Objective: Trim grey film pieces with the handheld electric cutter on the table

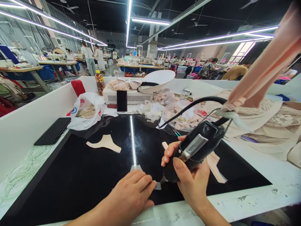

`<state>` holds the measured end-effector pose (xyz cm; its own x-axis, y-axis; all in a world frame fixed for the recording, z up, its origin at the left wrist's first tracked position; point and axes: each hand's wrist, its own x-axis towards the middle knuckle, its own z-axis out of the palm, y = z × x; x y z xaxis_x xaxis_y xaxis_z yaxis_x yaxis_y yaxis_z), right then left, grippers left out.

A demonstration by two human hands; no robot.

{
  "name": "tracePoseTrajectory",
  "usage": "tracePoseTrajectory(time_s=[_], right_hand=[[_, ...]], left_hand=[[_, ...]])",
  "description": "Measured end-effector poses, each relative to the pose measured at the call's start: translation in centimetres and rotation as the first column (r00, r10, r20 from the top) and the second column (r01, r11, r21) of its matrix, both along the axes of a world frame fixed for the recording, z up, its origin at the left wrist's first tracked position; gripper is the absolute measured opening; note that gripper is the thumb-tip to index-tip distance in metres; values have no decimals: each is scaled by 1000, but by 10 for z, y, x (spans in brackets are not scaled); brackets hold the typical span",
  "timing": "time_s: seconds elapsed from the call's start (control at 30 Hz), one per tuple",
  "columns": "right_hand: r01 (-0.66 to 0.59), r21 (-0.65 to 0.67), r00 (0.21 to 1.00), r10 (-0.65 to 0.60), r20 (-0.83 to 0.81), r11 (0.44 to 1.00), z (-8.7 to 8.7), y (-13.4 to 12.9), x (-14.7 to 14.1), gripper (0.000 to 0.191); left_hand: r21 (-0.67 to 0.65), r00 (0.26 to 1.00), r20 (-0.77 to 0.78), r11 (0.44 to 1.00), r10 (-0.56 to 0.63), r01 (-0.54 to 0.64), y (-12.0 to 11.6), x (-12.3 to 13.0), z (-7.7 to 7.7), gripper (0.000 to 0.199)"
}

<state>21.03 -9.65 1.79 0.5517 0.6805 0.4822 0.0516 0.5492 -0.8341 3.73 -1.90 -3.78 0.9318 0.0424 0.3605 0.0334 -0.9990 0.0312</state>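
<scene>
My right hand [192, 182] is wrapped around a black corded handheld tool [199, 147] with a silver lever, the thumb on its near side. Its narrow tip points down at the end of a small grey fabric piece [158, 186] on the black work mat [94, 175]. Over that piece lies my left hand [131, 191], fingers together, pressing it flat; most of it is hidden under the fingers. A knotted pink fabric strip [263, 66] is tied to the tool's rear. To the right, partly behind the tool, lies a beige fabric strip [216, 166].
A curved beige fabric cutout [104, 143] lies left on the mat. Behind stand a phone [121, 101], a white plastic bag [87, 110], a drink bottle [99, 82] and a white visor hat [157, 80]. Fabric piles [270, 125] fill the right side; green cords [25, 169] lie left.
</scene>
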Motion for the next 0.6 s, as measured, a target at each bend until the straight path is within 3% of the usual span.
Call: tracePoseTrajectory(time_s=[0.6], right_hand=[[8,48,1000,-8,-3,999,1,-6,-2,35]], left_hand=[[-30,999,48,1000,-5,6,-2,2,-3,45]])
